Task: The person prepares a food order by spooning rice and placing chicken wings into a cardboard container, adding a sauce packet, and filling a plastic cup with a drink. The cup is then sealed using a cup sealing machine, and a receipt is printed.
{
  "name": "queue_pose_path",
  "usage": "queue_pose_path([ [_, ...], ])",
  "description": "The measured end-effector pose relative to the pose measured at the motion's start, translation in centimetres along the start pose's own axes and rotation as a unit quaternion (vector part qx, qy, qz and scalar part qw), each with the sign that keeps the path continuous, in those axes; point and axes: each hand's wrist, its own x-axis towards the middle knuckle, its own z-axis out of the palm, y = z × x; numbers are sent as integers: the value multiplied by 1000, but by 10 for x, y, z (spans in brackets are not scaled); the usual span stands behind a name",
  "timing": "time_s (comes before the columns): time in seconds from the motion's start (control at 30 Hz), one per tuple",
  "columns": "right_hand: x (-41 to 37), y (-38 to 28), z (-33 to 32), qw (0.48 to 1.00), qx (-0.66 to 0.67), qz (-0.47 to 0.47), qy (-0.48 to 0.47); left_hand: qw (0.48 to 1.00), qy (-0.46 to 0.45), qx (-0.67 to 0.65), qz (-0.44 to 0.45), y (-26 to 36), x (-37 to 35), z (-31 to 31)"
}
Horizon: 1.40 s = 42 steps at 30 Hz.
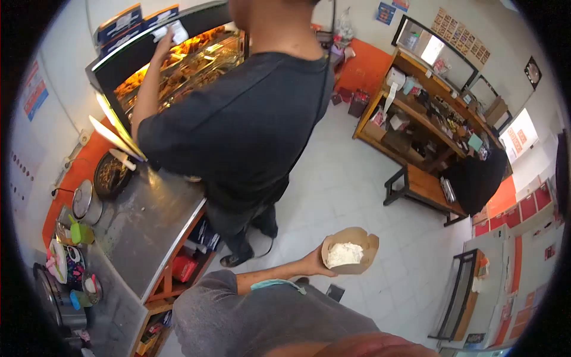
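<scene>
My left hand [316, 262] grips the side of an open brown paper food box [370, 245], held out in front of my grey shirt. A white mound of food [345, 254], which looks like rice, lies inside the box. My fingers are partly hidden under the box. My right hand is outside the picture. Just ahead, a co-worker in a black T-shirt [238, 119] stands with their back to me at a lit food display cabinet [178, 71]. The co-worker's raised hand holds a white cloth or paper [171, 33] by the cabinet's top edge.
To my left runs a metal counter [154, 208] with a dark pan of food [111, 174], a lidded pot [87, 202] and a knife [122, 159]. A wooden shelf unit [410, 113] full of goods, a bench [428, 189] and another bench [461, 294] stand to the right.
</scene>
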Motion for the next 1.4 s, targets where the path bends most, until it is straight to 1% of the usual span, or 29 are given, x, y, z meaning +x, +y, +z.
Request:
queue_pose_path([
  [0.13, 161, 51, -113, 997, 8, -37, 74, 997, 43, 31, 61, 14, 93, -13],
  [0.2, 232, 65, -176, 994, 2, -62, 89, 996, 47, 33, 69, 1, 138, -29],
  [0.27, 298, 69, -224, 992, 3, -90, 91, 991, 96, 54, 80, 6, 178, -40],
  [0.33, 325, 80, -232, 992, 23, -92, 81, 980, 178, 57, 73, -3, 210, -50],
  [0.37, 327, 83, -239, 993, 32, -89, 76, 978, 199, 22, 63, 12, 219, -51],
  [0.4, 331, 83, -246, 993, 42, -86, 72, 969, 226, 62, 83, 12, 231, -61],
  [0.43, 333, 85, -254, 993, 49, -82, 67, 963, 251, 71, 66, 19, 237, -67],
  [0.47, 430, 174, -196, 993, 54, -80, 62, 956, 277, 80, 49, 25, 242, -75],
  [0.5, 480, 179, -248, 994, 53, -79, 49, 955, 284, 76, 38, 29, 248, -86],
  [0.53, 511, 124, -314, 990, 50, -102, 87, 945, 313, 85, 37, 31, 251, -98],
  [0.57, 509, 63, -376, 983, 46, -128, 124, 934, 343, 94, 37, 31, 256, -107],
  [0.6, 560, 34, -413, 975, -73, -114, 176, 931, 353, 92, 32, 32, 261, -121],
  [0.63, 541, -45, -470, 981, 143, -15, 127, 925, 366, 95, 36, 34, 266, -136],
  [0.67, 560, -76, -492, 952, 99, -127, 262, 919, 379, 99, 42, 35, 271, -154],
  [0.7, 600, -101, -502, 938, 234, -126, 225, 908, 393, 131, 65, 30, 276, -174],
  [0.73, 615, -137, -511, 939, 231, -134, 219, 904, 402, 132, 66, 35, 283, -190],
  [0.8, 624, -212, -503, 923, 336, -144, 116, 871, 457, 154, 97, 45, 291, -212],
  [0.87, 613, -281, -476, 912, 384, -143, -23, 856, 488, 130, 110, 62, 302, -239],
  [0.9, 622, -306, -460, 910, 371, -141, -121, 846, 503, 117, 128, 71, 311, -253],
  [0.97, 590, -382, -464, 916, 246, -171, -267, 824, 539, 111, 134, 81, 323, -280],
  [1.03, 609, -425, -458, 904, 209, -196, -316, 795, 586, 114, 111, 90, 326, -298],
  [1.07, 618, -450, -452, 891, 198, -220, -345, 780, 600, 144, 105, 102, 329, -306],
  [1.1, 612, -481, -460, 897, 235, -201, -315, 763, 614, 177, 98, 112, 330, -316],
  [1.13, 637, -504, -453, 893, 222, -208, -332, 750, 631, 178, 94, 108, 330, -328],
  [1.2, 686, -552, -441, 914, 67, -311, -252, 707, 676, 189, 85, 88, 333, -351],
  [1.27, 691, -629, -457, 879, -45, -437, -186, 677, 710, 165, 99, 87, 341, -367],
  [1.33, 667, -716, -466, 844, -28, -511, -160, 613, 774, 118, 108, 79, 350, -386],
  [1.37, 692, -749, -436, 812, -3, -563, -158, 597, 789, 78, 125, 68, 355, -400],
  [1.4, 680, -789, -423, 814, -11, -567, -126, 586, 798, 74, 118, 60, 360, -412],
])
